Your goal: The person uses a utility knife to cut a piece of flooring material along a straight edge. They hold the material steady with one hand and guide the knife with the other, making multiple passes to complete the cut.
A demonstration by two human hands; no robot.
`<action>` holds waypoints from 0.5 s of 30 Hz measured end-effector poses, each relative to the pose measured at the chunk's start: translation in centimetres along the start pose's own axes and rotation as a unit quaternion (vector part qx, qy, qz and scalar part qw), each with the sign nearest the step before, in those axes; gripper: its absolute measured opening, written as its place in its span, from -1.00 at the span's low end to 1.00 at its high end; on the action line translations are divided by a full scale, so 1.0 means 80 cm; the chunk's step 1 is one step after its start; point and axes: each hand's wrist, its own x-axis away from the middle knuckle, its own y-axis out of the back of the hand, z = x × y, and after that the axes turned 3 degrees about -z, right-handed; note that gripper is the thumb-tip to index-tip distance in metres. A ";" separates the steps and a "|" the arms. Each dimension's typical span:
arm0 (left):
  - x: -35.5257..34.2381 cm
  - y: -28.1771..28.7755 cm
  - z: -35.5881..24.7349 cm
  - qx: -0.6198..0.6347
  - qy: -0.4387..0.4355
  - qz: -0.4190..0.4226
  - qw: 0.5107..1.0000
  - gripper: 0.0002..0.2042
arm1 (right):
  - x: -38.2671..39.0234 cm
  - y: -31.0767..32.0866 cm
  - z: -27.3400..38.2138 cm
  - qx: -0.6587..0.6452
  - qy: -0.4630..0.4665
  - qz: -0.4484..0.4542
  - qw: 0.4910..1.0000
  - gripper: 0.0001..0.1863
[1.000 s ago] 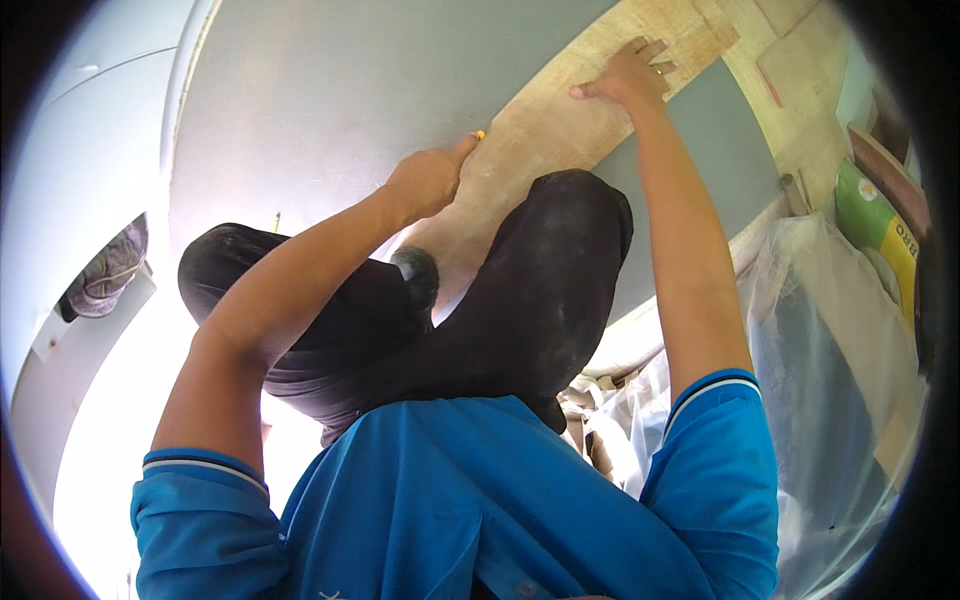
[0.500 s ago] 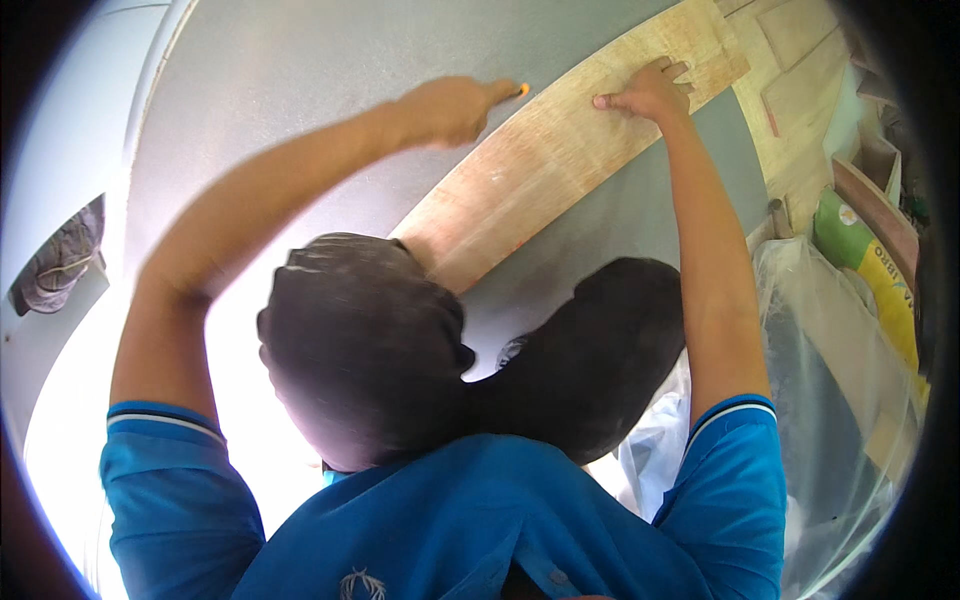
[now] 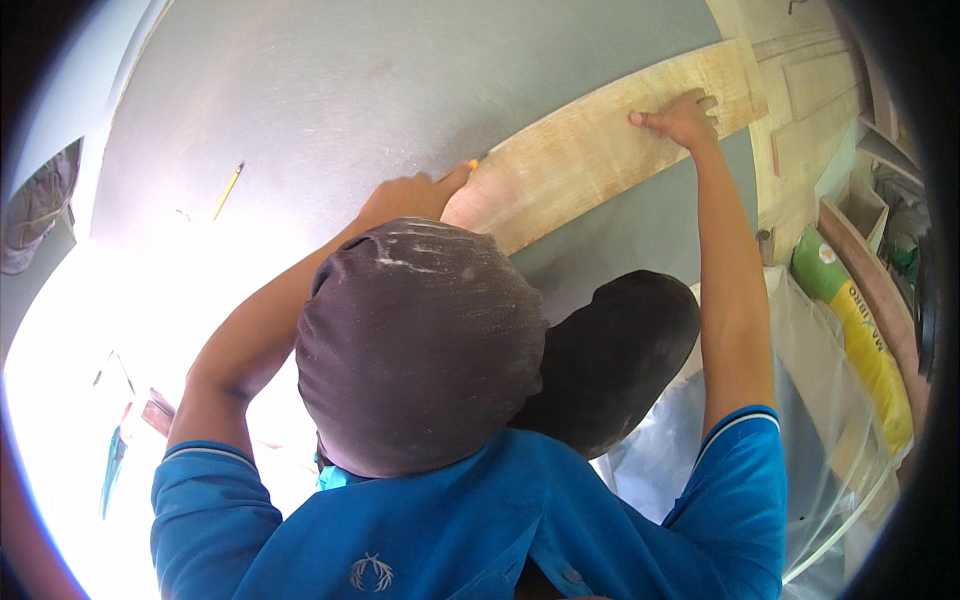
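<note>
A long strip of thin plywood (image 3: pixel 600 135) lies slantwise on a grey sheet (image 3: pixel 350 60). My left hand (image 3: pixel 405 198) is closed at the strip's near left end, beside its far edge. A small orange-tipped tool (image 3: pixel 474 163) pokes out by the forefinger; the rest of it is hidden in the hand, so its kind is unclear. My right hand (image 3: pixel 685 122) rests on the strip toward its right end, thumb and fingers spread apart, pressing on the wood with nothing held.
My knees in dark trousers (image 3: pixel 420 350) block part of the sheet. A yellow pencil (image 3: pixel 228 190) lies on it at left. Wooden panels (image 3: pixel 815 95) are at far right, with a green and yellow bag (image 3: pixel 860 340) and clear plastic sheeting (image 3: pixel 820 430) nearer. Strong glare washes out the left.
My left hand has slid along the strip's far edge toward its near left end. My right hand stays on the strip. The view has shifted, bringing the yellow pencil into sight.
</note>
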 end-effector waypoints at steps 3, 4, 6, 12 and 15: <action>0.046 0.025 0.010 0.054 0.063 0.102 0.991 -0.29 | 0.001 -0.009 -0.004 0.003 0.006 -0.016 1.000 0.71; 0.051 0.020 0.018 0.057 0.045 0.080 0.994 -0.32 | -0.001 -0.011 -0.003 0.013 0.014 -0.017 1.000 0.70; 0.062 0.002 0.035 0.062 0.012 0.037 0.997 -0.37 | -0.006 -0.010 -0.003 0.038 0.023 -0.002 0.999 0.69; 0.046 -0.032 0.055 0.025 -0.022 -0.052 0.998 -0.47 | -0.007 -0.021 -0.012 -0.103 0.029 0.020 0.994 0.69; 0.056 -0.066 0.060 0.035 0.003 -0.077 0.996 -0.41 | 0.060 -0.045 0.044 -0.092 0.047 -0.010 0.995 0.69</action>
